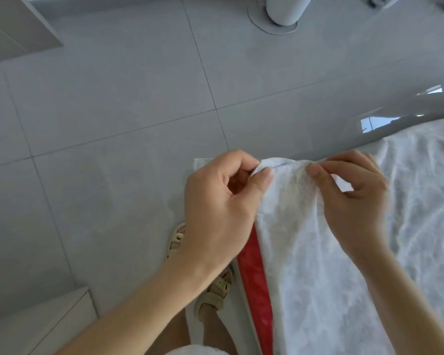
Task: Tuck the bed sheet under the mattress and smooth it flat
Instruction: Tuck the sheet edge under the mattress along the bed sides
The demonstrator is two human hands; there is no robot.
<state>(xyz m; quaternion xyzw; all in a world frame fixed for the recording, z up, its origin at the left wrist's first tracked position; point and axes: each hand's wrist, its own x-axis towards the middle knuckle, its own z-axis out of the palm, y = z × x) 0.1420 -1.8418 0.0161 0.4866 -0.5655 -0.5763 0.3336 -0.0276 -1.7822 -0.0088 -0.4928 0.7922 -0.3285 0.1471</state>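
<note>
A thin white bed sheet point(308, 265) lies wrinkled over the mattress at the right. The mattress side point(254, 275) shows as a red strip below the sheet's edge. My left hand point(221, 208) pinches the sheet's corner between thumb and curled fingers. My right hand point(354, 198) pinches the same raised edge a little to the right. Between both hands the sheet's edge is lifted off the mattress corner.
Grey tiled floor point(113, 124) fills the left and top. A round white stand base point(274, 19) sits at the top. My sandalled feet point(215, 290) stand beside the bed. A pale step or ledge point(44, 319) is at the bottom left.
</note>
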